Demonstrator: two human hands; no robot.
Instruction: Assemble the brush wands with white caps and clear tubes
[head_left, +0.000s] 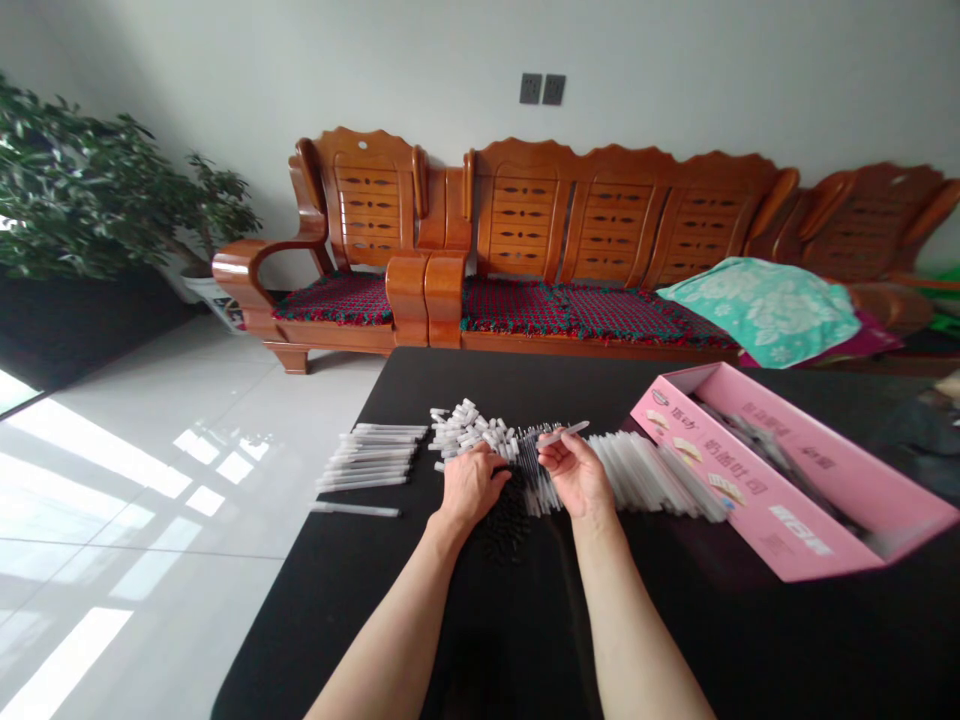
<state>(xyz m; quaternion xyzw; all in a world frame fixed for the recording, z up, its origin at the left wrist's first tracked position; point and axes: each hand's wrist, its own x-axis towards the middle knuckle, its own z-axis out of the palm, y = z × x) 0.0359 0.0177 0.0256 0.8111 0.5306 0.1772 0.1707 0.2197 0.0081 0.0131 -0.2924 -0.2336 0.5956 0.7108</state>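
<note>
My right hand [579, 478] pinches a translucent white pen barrel [564, 433], held at a slant above the table. My left hand [471, 484] is lowered with its fingers curled together at the edge of a pile of small black pen parts [507, 525]; whatever lies between its fingertips is hidden. Just beyond it is a heap of white pen caps [466, 425]. Thin dark pen refills [534, 462] lie in a row between my hands. To the right of my right hand, many frosted barrels [637, 473] lie side by side.
Capped white pens [375, 458] lie in a stack at the black table's [330, 600] left side, with a single pen [355, 509] nearer me. At right stands an open pink box [757, 500] with dark contents. A wooden sofa [525, 220] is behind the table.
</note>
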